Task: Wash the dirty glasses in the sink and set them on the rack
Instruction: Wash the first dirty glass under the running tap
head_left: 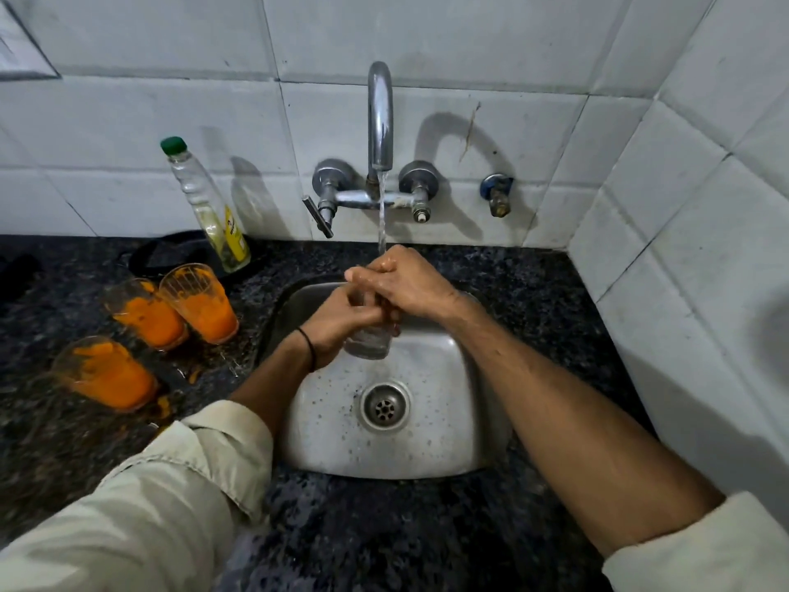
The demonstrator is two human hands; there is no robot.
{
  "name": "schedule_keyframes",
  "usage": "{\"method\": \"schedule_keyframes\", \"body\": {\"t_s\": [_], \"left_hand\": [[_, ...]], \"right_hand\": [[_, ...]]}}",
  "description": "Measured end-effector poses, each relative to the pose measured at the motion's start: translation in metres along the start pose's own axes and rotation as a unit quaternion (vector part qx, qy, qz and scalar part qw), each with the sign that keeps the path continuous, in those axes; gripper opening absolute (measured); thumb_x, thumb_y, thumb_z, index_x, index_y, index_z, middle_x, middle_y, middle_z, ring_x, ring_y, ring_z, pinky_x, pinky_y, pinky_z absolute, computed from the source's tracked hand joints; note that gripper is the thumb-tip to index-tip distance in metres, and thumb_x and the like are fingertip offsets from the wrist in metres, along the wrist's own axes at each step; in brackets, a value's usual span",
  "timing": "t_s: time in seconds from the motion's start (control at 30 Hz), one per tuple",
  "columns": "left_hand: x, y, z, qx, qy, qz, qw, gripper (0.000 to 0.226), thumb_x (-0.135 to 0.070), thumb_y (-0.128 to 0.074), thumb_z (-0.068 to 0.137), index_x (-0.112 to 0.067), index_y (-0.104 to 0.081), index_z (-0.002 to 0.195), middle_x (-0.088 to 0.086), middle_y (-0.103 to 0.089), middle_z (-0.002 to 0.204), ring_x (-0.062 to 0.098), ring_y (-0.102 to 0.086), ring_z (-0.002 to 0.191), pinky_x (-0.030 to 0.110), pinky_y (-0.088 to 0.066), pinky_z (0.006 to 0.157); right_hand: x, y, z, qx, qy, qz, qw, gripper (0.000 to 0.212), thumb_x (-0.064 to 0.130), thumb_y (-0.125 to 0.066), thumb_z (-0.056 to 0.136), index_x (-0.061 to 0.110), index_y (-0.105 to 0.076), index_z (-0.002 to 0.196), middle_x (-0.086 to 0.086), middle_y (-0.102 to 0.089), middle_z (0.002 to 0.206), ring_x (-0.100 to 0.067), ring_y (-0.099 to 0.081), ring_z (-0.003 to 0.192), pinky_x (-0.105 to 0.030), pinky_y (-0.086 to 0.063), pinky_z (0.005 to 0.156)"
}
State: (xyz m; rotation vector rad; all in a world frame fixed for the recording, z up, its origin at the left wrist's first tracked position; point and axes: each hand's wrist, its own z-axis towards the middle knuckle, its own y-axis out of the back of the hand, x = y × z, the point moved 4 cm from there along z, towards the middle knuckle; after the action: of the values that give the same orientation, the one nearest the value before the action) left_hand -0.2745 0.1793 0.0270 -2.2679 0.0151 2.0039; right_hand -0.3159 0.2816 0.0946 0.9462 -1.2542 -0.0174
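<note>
Gripping a clear glass in the left hand, curling the fingers round its side and holding it over the back half of the steel sink, above the drain and off the basin floor. Covering the mouth of that glass with the right hand, bending its fingers down over the rim and clasping it from above; not being able to tell whether any fingertip is reaching inside. Catching a thin stream of water, falling from the curved tap on the tiled wall, right on the knuckles of the right hand. Wearing a black band on the left wrist, a pale left sleeve pushed up the forearm and a pale right sleeve ending near the elbow. Leaving three orange-smeared glasses standing upright on the dark speckled counter to the left of the sink: the back glass and the middle glass just beside each other, the front glass a little apart, nearer the counter's front edge, among orange spatters. Leaving also a clear bottle with a green cap leaning behind them by the wall.
</note>
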Motion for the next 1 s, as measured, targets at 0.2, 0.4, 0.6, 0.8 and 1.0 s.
{"method": "schedule_keyframes", "body": {"t_s": [0.2,0.4,0.6,0.8,1.0], "left_hand": [[-0.015,-0.016,-0.004,-0.26,-0.072,0.303,0.914,0.046,-0.037,-0.07,0.08,-0.022,-0.05,0.119,-0.002,-0.068,0.098,0.013,-0.064,0.085,0.033,-0.053,0.072],[0.006,0.003,0.0,-0.003,0.005,-0.043,0.999,0.032,-0.006,-0.072,0.075,-0.005,-0.065,0.107,0.012,-0.071,0.097,0.023,-0.069,0.093,0.035,-0.057,0.085],[-0.011,-0.01,-0.003,-0.279,-0.011,0.33,0.901,0.023,-0.025,-0.063,0.09,-0.013,-0.057,0.108,0.007,-0.066,0.096,0.028,-0.063,0.096,0.031,-0.044,0.075],[0.006,0.002,-0.007,-0.052,0.038,0.034,0.997,0.032,0.001,-0.073,0.08,-0.012,-0.063,0.107,0.006,-0.072,0.096,0.02,-0.069,0.095,0.032,-0.057,0.087],[0.001,-0.005,0.003,-0.196,0.007,0.275,0.941,0.032,-0.017,-0.072,0.083,-0.014,-0.058,0.112,-0.004,-0.065,0.093,0.015,-0.063,0.088,0.033,-0.051,0.078]], "right_hand": [[-0.002,-0.017,0.01,-0.179,-0.109,-0.12,0.97,0.05,0.045,-0.047,0.099,0.014,-0.06,0.062,0.0,-0.058,0.058,-0.018,-0.056,0.055,-0.032,-0.046,0.058],[0.003,-0.005,0.004,0.018,-0.004,-0.098,0.995,0.048,0.047,-0.056,0.097,0.015,-0.072,0.066,0.001,-0.068,0.06,-0.01,-0.062,0.054,-0.03,-0.054,0.065],[0.005,-0.025,0.009,-0.134,-0.125,-0.134,0.974,0.046,0.041,-0.045,0.101,0.013,-0.057,0.066,-0.002,-0.06,0.066,-0.021,-0.056,0.061,-0.034,-0.047,0.068],[-0.001,-0.015,0.011,0.027,-0.052,-0.141,0.988,0.042,0.04,-0.054,0.098,0.015,-0.069,0.068,-0.003,-0.066,0.064,-0.02,-0.064,0.06,-0.036,-0.056,0.068],[-0.006,-0.024,0.011,-0.116,-0.164,-0.064,0.977,0.041,0.04,-0.051,0.098,0.01,-0.067,0.076,0.002,-0.063,0.065,-0.02,-0.064,0.068,-0.031,-0.05,0.062]]}}
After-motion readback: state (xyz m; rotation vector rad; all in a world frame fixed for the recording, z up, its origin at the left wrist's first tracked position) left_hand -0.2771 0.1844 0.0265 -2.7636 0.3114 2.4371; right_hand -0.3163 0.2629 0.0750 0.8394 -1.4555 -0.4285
